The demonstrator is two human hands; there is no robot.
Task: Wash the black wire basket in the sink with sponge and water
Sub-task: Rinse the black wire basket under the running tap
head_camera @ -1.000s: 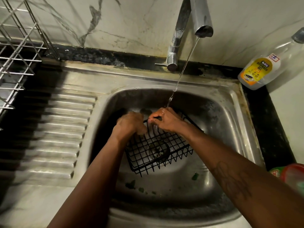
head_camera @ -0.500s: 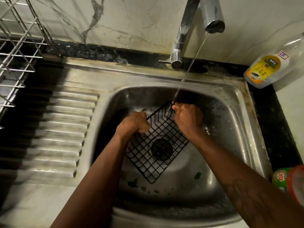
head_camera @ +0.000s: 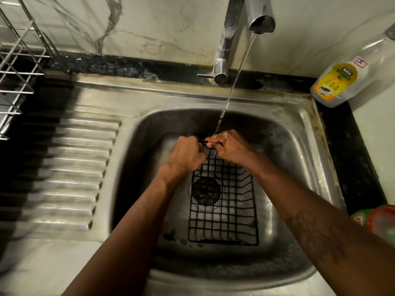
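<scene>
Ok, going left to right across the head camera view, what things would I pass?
Wire dish rack → ribbed draining board → left hand → right hand, both on the black wire basket's far rim → dishwash gel bottle. The tap overlaps the hands' span, so it is left out.

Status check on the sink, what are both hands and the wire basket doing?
Left hand and right hand both gripping the far rim of the black wire basket. Basket in the sink, over the drain, tap stream hitting the right hand. No sponge visible.
</scene>
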